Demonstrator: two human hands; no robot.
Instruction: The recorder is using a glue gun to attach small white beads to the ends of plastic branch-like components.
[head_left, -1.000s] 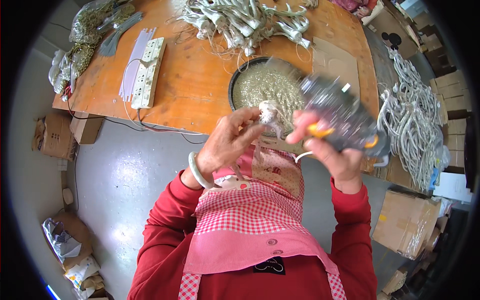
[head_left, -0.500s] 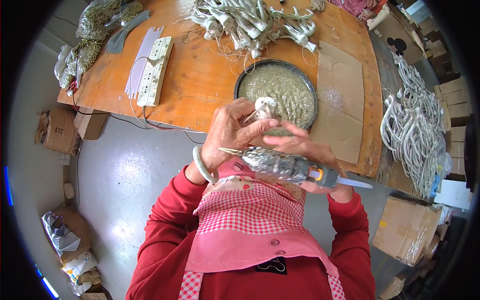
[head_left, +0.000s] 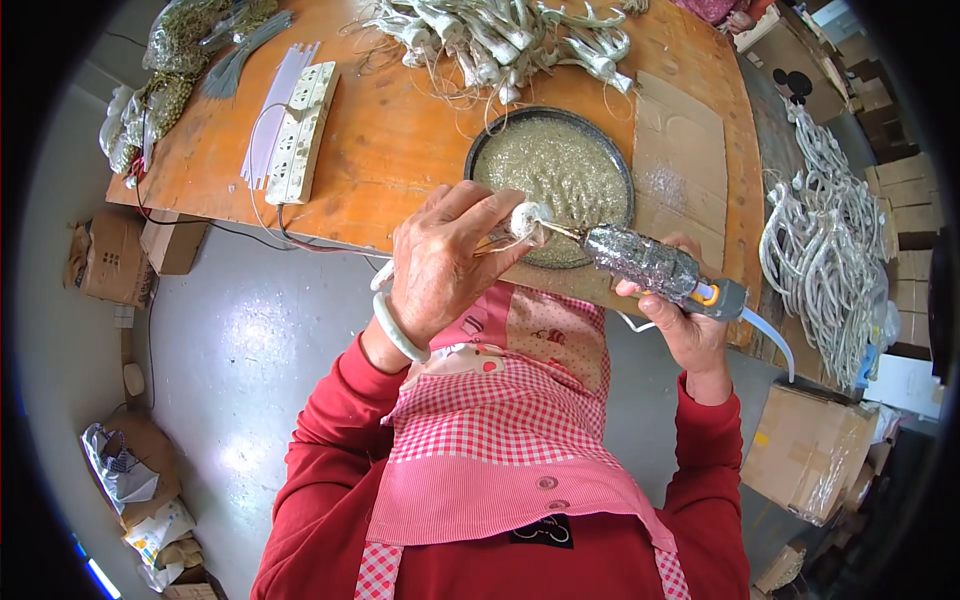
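Note:
My left hand [head_left: 440,265] pinches a small white piece [head_left: 524,219] with thin wire tails, held up just in front of the table's near edge. My right hand [head_left: 685,325] grips a glue gun [head_left: 655,268] crusted with glitter. Its tip points left and touches the white piece. Just behind both hands a round dark pan [head_left: 552,180] full of pale glitter rests on the orange wooden table [head_left: 390,130].
A heap of white wired pieces [head_left: 510,40] lies at the table's far side. A white power strip [head_left: 298,130] sits at the left, flat cardboard [head_left: 680,170] to the right of the pan. More white bunches [head_left: 830,260] pile at the right, cardboard boxes [head_left: 805,450] on the floor.
The glue gun has swung from in front of my chest up toward the left, and its tip now meets the white piece. My left hand has stayed on that piece, shifting slightly.

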